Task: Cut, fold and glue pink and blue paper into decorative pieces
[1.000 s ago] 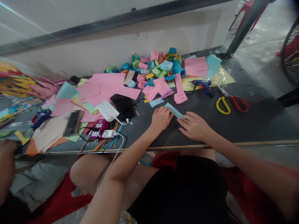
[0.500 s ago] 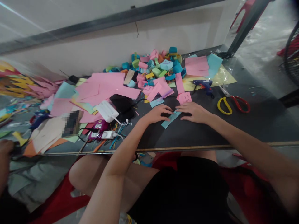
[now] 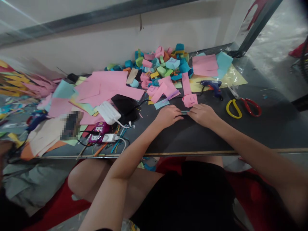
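A narrow light blue paper strip (image 3: 184, 112) shows between my two hands, just above the dark table (image 3: 211, 141). My left hand (image 3: 169, 116) pinches its left end with bent fingers. At the other end, my right hand (image 3: 202, 115) has its fingers closed on the paper; most of the strip is hidden by the fingers. Directly beyond the hands lies a pink folded paper piece (image 3: 190, 100), and a flat light blue scrap (image 3: 161, 104) rests beyond my left hand.
Scissors (image 3: 249, 107) and a blue glue gun (image 3: 213, 86) lie to the right. Folded paper pieces (image 3: 161, 69) are heaped at the back. Pink sheets (image 3: 108, 83), a white power bank (image 3: 108, 112) and a purple socket block (image 3: 99, 132) sit left. Another person's hand (image 3: 5, 147) is far left.
The blue strip has turned from slanting and flat to level, with only a thin edge visible. My fingers have closed in on it from both sides. The view has shifted slightly.
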`<state>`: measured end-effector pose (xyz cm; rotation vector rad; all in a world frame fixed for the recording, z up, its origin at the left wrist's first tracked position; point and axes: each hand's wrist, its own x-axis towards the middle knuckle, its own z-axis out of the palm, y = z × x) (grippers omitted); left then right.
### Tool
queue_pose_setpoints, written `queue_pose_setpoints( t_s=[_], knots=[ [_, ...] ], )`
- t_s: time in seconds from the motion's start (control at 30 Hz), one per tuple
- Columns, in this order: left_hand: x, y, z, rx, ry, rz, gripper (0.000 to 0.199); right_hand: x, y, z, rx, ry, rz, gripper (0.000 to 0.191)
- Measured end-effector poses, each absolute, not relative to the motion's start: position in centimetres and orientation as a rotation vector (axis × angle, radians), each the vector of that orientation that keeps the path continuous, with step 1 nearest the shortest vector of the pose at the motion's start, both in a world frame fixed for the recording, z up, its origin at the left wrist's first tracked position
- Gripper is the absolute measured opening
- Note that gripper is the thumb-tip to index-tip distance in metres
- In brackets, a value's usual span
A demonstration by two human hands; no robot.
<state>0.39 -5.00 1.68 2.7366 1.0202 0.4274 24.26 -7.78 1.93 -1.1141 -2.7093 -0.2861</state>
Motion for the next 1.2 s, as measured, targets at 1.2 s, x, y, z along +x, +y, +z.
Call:
queue_pose_setpoints(
  t_s=[1.2],
  knots=[
    [0.8, -4.6, -0.8, 2.160, 1.479, 0.729, 0.007, 24.3, -5.5, 0.7, -1.673, -1.999, 0.557, 0.019]
  ],
)
